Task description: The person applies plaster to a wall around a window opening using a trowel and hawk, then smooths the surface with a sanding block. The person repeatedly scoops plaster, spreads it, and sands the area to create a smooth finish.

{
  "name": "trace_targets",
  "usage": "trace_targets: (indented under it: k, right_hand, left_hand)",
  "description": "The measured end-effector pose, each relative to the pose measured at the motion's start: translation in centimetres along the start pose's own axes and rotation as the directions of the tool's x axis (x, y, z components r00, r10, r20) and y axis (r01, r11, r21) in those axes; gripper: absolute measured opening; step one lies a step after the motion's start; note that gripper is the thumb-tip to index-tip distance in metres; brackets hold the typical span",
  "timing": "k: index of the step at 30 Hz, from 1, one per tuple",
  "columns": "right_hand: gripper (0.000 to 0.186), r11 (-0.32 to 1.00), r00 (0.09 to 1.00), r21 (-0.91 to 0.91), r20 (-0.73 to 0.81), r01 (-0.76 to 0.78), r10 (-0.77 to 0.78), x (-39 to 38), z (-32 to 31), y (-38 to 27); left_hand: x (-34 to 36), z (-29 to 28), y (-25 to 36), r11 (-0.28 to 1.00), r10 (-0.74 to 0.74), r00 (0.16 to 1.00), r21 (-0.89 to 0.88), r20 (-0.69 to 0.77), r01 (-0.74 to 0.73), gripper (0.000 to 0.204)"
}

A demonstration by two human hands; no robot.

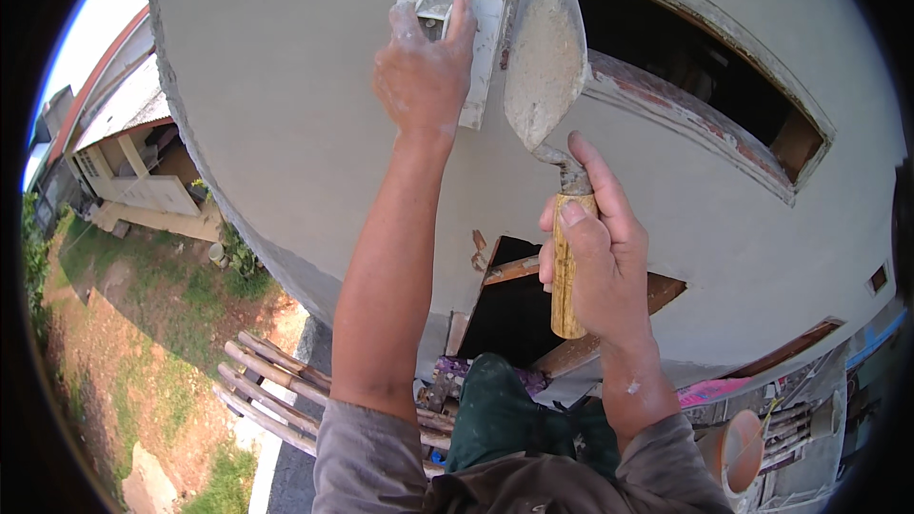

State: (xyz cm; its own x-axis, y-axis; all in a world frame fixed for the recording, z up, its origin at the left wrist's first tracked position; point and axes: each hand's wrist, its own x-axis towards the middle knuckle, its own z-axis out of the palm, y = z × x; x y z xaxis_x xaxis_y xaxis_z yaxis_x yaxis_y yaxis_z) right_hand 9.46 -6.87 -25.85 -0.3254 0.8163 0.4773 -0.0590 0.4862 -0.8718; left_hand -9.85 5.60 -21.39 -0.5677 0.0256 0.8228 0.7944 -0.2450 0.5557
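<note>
My left hand (424,81) is stretched up and closed around the handle of a white, mortar-smeared plastering float (487,33), which lies along the grey wall (276,86). The palm side and part of the grip are hidden. In my right hand (614,262) is a pointed trowel (547,71), held upright by its yellowish wooden handle with the thumb lying on it. Its broad metal blade is coated with pale mortar and points up, just right of the float. Both hands have whitish residue on them.
A framed window opening (695,57) is at upper right, with a dark lower opening (514,309) near my legs. Bamboo poles (276,385) lie at my left beside a drop to the yard (143,324). An orange bucket (741,452) stands at lower right.
</note>
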Motion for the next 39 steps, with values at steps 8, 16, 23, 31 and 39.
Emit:
trace_targets:
  k: [8,16,23,31,39]
  right_hand:
    - [0.055,0.999,0.998,-0.021,0.039,0.046,-0.045,1.6,-0.1,0.7]
    - [0.053,0.994,0.982,-0.020,0.151,-0.109,0.111,-3.6,1.5,4.3]
    - [0.054,0.991,0.992,-0.055,-0.026,0.122,-0.123,1.1,-0.5,1.5]
    - [0.053,0.995,0.997,-0.061,0.013,0.074,-0.074,1.9,1.4,1.8]
    - [0.054,0.991,1.000,-0.134,0.019,0.027,-0.025,-1.4,2.8,6.1]
  left_hand:
    - [-0.1,0.2,-0.1,0.999,-0.029,1.000,-0.015,-0.003,0.029,0.052]
    - [0.1,-0.1,0.2,0.996,-0.079,0.996,0.034,0.046,0.077,0.041]
    - [0.0,0.0,0.2,0.998,-0.025,1.000,0.053,0.009,0.025,0.052]
    - [0.1,0.2,-0.5,1.000,-0.021,1.000,0.016,0.009,0.021,0.053]
    - [0.0,-0.2,-1.1,0.912,0.286,0.948,0.262,0.140,-0.314,0.037]
